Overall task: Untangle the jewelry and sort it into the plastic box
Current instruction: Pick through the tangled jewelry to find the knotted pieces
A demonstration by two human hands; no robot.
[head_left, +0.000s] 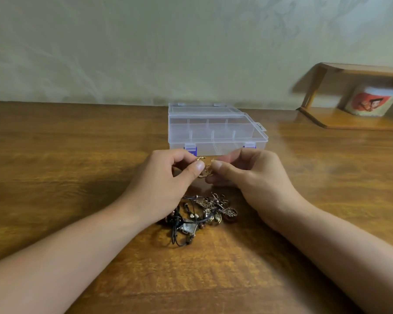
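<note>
tangled jewelry heaped on table | clear plastic box closed behind

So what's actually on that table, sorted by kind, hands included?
Hands: 2, the left hand and the right hand, both pinching one gold piece
Gold pieces held: 1
Tangled jewelry piles: 1
Clear plastic boxes, lid shut: 1
Wooden shelves: 1
Printed cups: 1
Total: 7

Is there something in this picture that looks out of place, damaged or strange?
Nothing looks damaged or spilled. The jewelry pile is still a tangled heap on the table, and the plastic box behind it has its lid shut, so nothing is sorted yet. The left hand and right hand pinch a small gold piece.
</note>
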